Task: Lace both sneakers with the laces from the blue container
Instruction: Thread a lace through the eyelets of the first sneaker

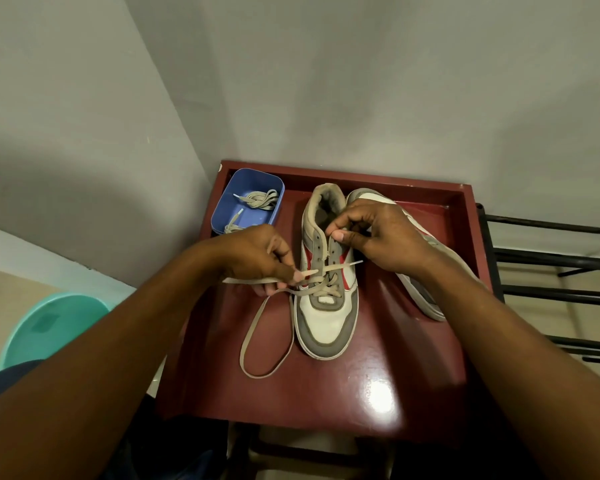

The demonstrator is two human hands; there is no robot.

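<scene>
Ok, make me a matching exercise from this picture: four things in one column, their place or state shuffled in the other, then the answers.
1 blue container
2 middle sneaker
3 other sneaker
4 left hand

A behind the right hand
B pinches the lace
C holds spare laces
D upright, partly laced

Pairs: 1C, 2D, 3A, 4B

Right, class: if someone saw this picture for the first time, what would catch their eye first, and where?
Two hands work on a grey, white and red sneaker in the middle of the dark red table: the left hand pinches its beige lace, the right hand pinches its upper near the eyelets. A blue container holding another lace sits at the table's far left corner.
</scene>
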